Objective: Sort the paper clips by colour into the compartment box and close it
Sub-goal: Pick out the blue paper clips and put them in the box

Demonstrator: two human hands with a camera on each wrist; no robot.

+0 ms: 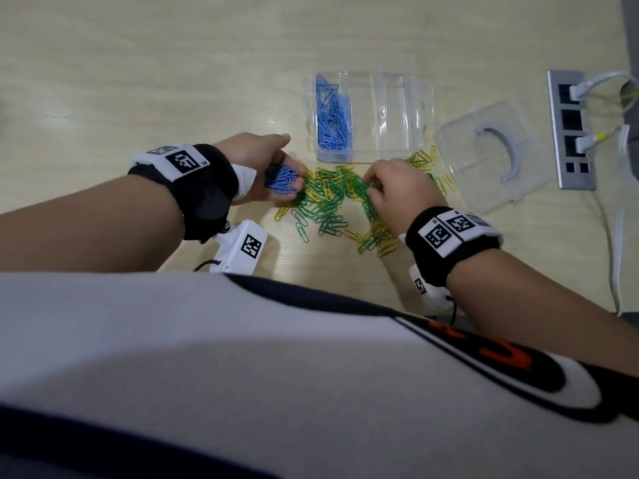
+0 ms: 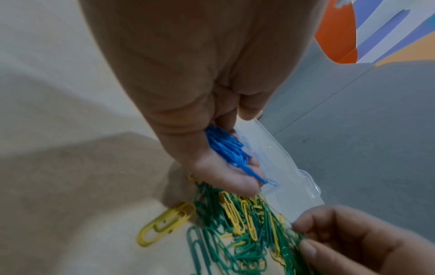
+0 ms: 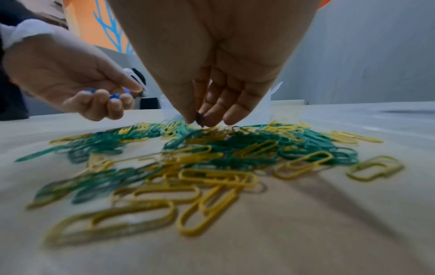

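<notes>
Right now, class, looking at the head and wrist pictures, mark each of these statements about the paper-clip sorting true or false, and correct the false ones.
1. The left hand holds a bunch of blue paper clips. True.
2. The compartment box already has green clips in it. False: only blue clips lie in it, in its left compartment; the others look empty.
3. The loose pile on the table mixes green and yellow clips. True.
4. The lid is shut on the box. False: it lies apart on the table, to the box's right.
5. The right hand rests idle beside the pile. False: its fingertips pinch at the clips in the pile.
</notes>
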